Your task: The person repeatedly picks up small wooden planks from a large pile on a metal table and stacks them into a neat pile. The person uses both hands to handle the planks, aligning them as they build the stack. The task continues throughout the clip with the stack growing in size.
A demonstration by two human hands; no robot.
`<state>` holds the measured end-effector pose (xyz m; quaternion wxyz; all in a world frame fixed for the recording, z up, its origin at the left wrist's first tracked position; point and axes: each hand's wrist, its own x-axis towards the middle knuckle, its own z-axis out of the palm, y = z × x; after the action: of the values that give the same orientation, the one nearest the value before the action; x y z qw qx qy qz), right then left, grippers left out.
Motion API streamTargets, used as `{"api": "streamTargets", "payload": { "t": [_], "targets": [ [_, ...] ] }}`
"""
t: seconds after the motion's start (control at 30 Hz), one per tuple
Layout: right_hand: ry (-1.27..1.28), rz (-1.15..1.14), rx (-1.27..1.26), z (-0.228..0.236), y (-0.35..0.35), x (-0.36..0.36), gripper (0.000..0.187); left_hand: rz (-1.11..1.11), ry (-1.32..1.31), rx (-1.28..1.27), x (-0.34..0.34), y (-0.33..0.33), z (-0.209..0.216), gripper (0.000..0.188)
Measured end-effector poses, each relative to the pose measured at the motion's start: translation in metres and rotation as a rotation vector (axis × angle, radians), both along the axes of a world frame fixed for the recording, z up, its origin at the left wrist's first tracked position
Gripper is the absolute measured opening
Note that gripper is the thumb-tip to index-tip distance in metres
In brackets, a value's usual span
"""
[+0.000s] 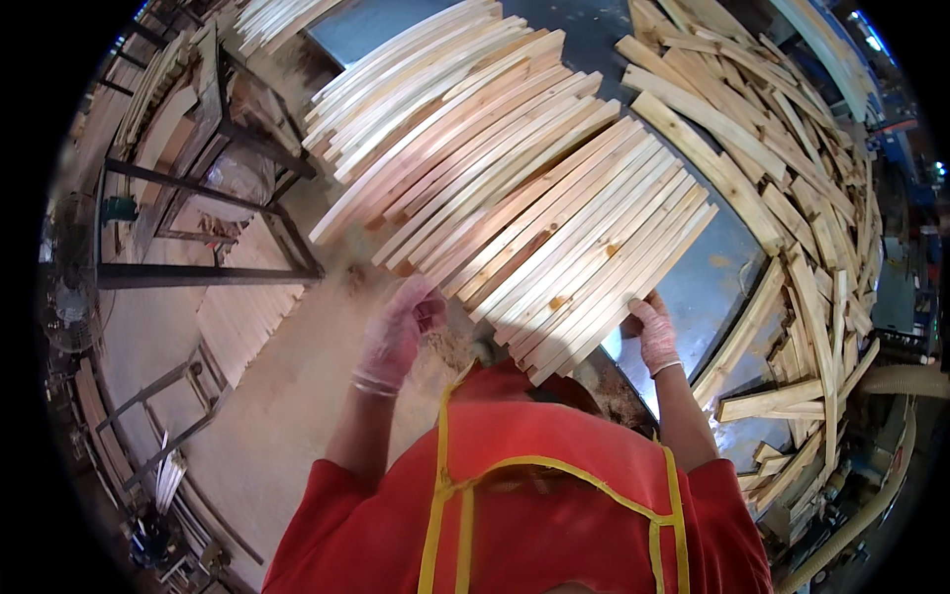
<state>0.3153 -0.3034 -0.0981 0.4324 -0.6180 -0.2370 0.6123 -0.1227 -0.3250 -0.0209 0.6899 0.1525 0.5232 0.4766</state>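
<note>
A wide row of pale wooden strips lies side by side before me, slanting up to the right, with knots and brown marks on several. At the outer edge of the nearest wooden strip, my right hand is closed on it, thumb against its face. My left hand is beside the strips' lower left ends, its fingers curled in; whether anything is inside them is hidden. Both hands wear thin translucent gloves. Farther off, another batch of wooden strips lies in the same slanted line.
Under the strips is a dark, shiny metal tabletop. A large heap of loose wood offcuts covers its right side. Dark metal frames stand at the left, near stacked boards on the floor. A ribbed hose curves at lower right.
</note>
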Motion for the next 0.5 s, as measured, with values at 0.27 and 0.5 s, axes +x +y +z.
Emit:
{"api": "streamTargets", "payload": {
  "t": [0.27, 0.5],
  "targets": [
    [-0.02, -0.005, 0.043, -0.009, 0.002, -0.001, 0.054, -0.689, 0.145, 0.06, 0.04, 0.097, 0.082, 0.085],
    [0.151, -0.025, 0.018, 0.037, -0.014, -0.06, 0.06, -0.894, 1.501, 0.341, 0.052, 0.043, 0.103, 0.079]
  ]
}}
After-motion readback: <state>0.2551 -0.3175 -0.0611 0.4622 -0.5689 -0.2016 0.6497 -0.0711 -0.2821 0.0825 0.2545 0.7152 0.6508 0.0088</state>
